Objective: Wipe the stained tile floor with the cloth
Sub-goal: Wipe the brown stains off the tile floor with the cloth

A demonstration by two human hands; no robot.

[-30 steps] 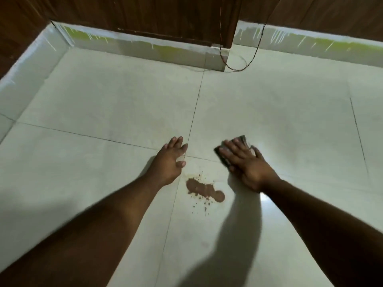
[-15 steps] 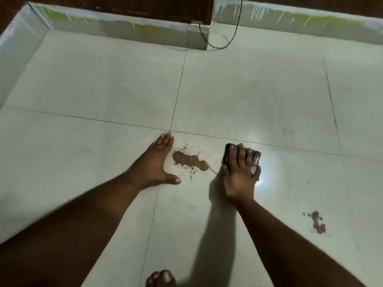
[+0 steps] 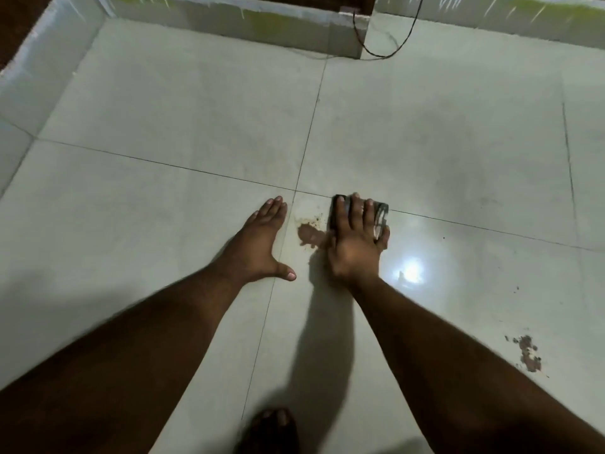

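Note:
A dark folded cloth (image 3: 381, 217) lies flat on the pale tile floor (image 3: 196, 109), pressed down under my right hand (image 3: 355, 244). The cloth's left edge covers the right part of a brown stain (image 3: 309, 235), with specks and a faint smear above it. My left hand (image 3: 262, 244) rests flat on the tile just left of the stain, fingers together and thumb out, holding nothing. A second brown stain (image 3: 528, 353) sits on the tile at the lower right, beyond my right forearm.
A white and green skirting (image 3: 229, 21) runs along the far wall, with a thin dark cord (image 3: 389, 47) looping down at its corner. A raised ledge (image 3: 39, 67) borders the left. My toes (image 3: 273, 424) show at the bottom edge. A light glare (image 3: 411, 268) shines right of my right wrist.
My right hand has slid the cloth left onto the brown stain, covering its right part. My left hand has stayed planted beside the stain. The view has tilted down slightly.

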